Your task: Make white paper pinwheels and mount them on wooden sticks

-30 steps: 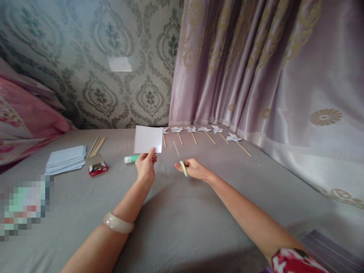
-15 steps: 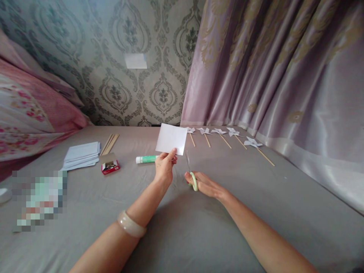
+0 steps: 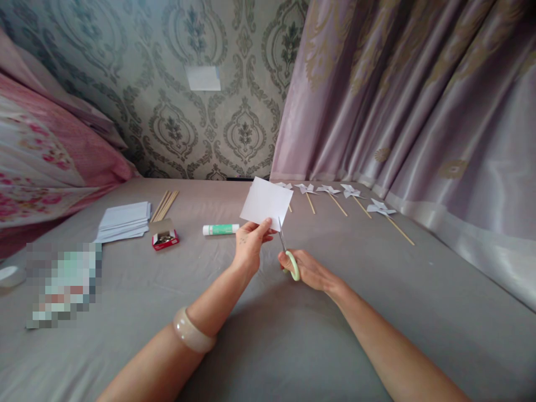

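Observation:
My left hand [image 3: 250,247] pinches the lower edge of a white square of paper [image 3: 266,202] and holds it upright above the grey sheet. My right hand [image 3: 309,269] grips green-handled scissors [image 3: 288,253], whose blades point up and touch the paper's lower right corner. Both hands hover just over the bed, close together.
A glue stick [image 3: 220,229] lies left of the hands. Further left are a red box of pins [image 3: 166,239], a stack of white papers [image 3: 124,220] and wooden sticks [image 3: 164,204]. Several paper pinwheels [image 3: 352,192] on sticks lie by the curtain [image 3: 410,111]. A pink pillow [image 3: 46,162] sits far left.
The scissors have moved up to the paper's corner. The paper now tilts slightly to the right, and my view has shifted left.

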The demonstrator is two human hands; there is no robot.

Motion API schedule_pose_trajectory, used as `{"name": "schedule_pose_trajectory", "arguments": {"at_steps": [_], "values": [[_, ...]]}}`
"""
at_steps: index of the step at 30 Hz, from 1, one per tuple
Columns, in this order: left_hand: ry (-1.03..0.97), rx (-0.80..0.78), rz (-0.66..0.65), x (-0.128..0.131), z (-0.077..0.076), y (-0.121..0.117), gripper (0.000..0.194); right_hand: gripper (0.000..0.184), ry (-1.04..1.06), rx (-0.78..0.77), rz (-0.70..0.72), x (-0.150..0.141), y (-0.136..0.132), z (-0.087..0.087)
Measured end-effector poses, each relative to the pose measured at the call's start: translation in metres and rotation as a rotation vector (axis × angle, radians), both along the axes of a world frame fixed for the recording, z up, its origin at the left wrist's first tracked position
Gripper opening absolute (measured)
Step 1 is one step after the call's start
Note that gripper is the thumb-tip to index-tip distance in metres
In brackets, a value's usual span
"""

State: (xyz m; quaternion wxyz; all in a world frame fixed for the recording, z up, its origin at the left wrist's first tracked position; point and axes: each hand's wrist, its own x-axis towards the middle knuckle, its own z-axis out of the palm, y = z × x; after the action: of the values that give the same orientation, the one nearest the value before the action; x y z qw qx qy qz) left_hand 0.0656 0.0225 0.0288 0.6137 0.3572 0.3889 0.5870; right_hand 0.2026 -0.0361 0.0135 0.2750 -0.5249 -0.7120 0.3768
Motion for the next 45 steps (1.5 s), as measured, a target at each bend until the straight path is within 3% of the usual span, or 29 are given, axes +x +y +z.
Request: {"name": "schedule_pose_trajectory", "arguments": {"at_steps": [20,45], "values": [[-0.003,0.005,-0.016,0.0009,0.0032,-0.0042,0.03,0.056,-0.028,-0.017,-0.062,-0.0009,-0.0034,0.0075],[-0.033,-0.034,-0.042,-0.0022,0.0064,-0.0022,0.026,0.049,-0.002,-0.024,-0.178,-0.0024,-0.0006,0.0031]]}}
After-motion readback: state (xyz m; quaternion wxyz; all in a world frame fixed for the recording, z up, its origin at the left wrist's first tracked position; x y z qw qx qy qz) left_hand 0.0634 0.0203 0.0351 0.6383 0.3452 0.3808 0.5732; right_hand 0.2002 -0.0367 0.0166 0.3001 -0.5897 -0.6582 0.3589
